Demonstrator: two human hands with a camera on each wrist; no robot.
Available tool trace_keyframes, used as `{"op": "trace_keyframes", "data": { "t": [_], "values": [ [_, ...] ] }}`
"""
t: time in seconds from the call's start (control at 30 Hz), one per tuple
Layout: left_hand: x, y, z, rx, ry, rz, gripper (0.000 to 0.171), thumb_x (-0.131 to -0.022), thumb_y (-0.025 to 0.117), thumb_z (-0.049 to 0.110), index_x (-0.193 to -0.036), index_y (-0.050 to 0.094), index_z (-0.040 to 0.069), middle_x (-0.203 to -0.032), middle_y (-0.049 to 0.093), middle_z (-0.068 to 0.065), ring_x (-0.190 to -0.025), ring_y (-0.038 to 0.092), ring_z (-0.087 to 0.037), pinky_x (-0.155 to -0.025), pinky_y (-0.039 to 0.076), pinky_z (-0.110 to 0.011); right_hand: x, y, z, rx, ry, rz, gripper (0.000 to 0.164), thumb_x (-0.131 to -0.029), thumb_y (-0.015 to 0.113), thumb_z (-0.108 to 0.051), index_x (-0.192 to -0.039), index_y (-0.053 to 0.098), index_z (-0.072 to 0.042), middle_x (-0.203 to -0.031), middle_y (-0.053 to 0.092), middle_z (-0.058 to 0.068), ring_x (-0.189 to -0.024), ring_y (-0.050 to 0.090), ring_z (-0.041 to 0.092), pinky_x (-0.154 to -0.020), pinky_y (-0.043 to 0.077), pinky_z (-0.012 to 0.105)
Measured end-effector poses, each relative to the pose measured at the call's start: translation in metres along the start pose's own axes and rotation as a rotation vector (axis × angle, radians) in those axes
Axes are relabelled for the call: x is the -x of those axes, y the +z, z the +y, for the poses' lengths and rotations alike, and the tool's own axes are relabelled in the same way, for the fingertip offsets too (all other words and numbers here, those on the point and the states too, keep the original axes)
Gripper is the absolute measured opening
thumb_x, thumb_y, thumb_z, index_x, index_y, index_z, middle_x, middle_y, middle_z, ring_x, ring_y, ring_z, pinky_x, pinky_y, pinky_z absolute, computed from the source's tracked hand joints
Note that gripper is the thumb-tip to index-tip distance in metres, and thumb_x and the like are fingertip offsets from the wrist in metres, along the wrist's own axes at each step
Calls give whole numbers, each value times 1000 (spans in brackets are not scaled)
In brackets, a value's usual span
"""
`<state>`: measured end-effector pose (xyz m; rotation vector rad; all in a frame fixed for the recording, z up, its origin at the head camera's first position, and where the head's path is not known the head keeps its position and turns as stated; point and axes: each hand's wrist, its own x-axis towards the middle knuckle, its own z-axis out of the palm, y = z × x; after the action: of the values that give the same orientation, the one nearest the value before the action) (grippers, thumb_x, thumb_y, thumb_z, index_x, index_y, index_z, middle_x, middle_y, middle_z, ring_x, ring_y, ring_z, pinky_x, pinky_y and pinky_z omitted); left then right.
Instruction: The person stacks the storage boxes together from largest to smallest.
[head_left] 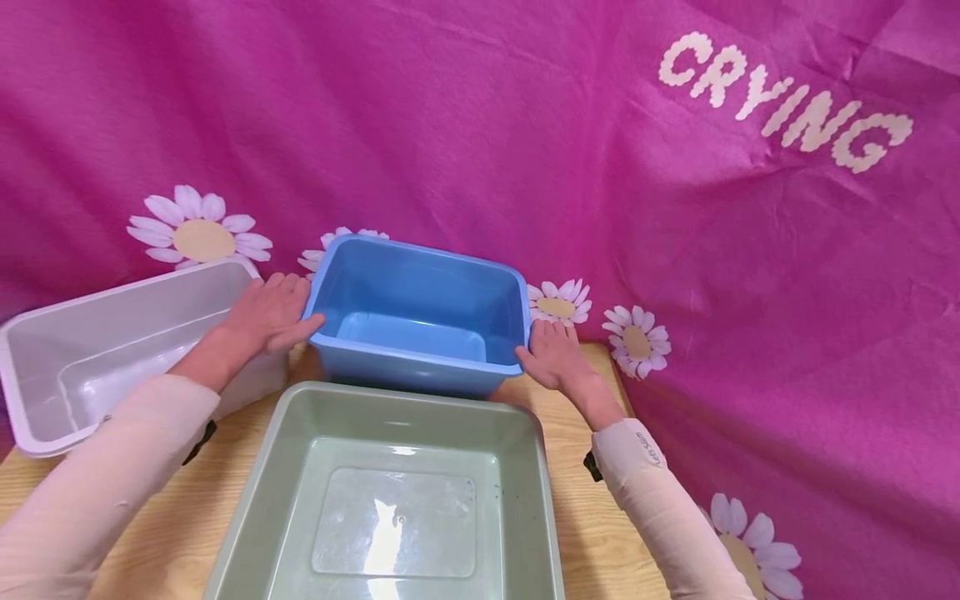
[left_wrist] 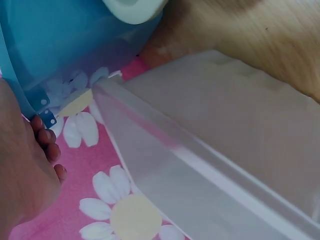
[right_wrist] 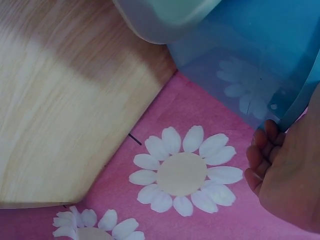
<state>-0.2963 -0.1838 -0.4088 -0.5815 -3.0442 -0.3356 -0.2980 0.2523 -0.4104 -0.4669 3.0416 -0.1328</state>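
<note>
A blue plastic basin (head_left: 408, 367) stands at the back of the table, held at both short ends. My left hand (head_left: 273, 312) grips its left rim, thumb over the front corner. In the left wrist view, the curled fingertips (left_wrist: 47, 142) show just under the blue rim. On the other end my right hand (head_left: 555, 357) grips the right rim, with its thumb on the front corner. The right wrist view shows those fingertips (right_wrist: 260, 155) curled beneath the rim. Just in front of the blue basin sits a green basin (head_left: 517, 442), nothing inside it.
To the left, a pale grey-lilac basin (head_left: 127, 304) stands at an angle, partly covered by my left forearm. Everything rests on a wooden table (head_left: 592, 517). Behind and to the right hangs a pink cloth (head_left: 465, 125) with white daisies, close to the table's edge.
</note>
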Motion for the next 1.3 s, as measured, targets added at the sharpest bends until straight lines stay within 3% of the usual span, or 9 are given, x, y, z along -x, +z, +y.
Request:
{"op": "trace_keyframes", "data": {
  "t": [0.3,0.6,0.9,1.3],
  "values": [
    [1,-16,4,2,-3,21,57,-91,61,38,-120,50,-9,-97,55,-21,-90,54,-35,-75,44,-49,4,-11,-1,12,-22,23,52,-95,47,-37,-123,45,7,-109,53,21,-108,49,37,-96,33,55],
    [3,-31,8,2,5,22,54,-92,58,38,-118,49,-8,-98,54,-20,-94,52,-37,-81,40,-52,10,-29,-3,-28,-17,59,43,-92,49,-35,-114,48,3,-99,52,15,-101,49,33,-90,34,51],
    [7,-47,15,5,25,48,43,-92,57,36,-104,51,-5,-85,49,-14,-83,51,-32,-73,40,-48,16,-44,-2,-57,-30,93,42,-92,49,-35,-113,49,1,-98,52,14,-99,49,33,-88,34,52],
    [11,-68,22,-24,20,93,41,-89,59,33,-102,52,-5,-85,51,-16,-84,52,-33,-71,42,-48,22,-63,-4,-51,-36,114,35,-91,50,-34,-106,51,-2,-93,52,13,-93,50,31,-88,32,52]
  ]
}}
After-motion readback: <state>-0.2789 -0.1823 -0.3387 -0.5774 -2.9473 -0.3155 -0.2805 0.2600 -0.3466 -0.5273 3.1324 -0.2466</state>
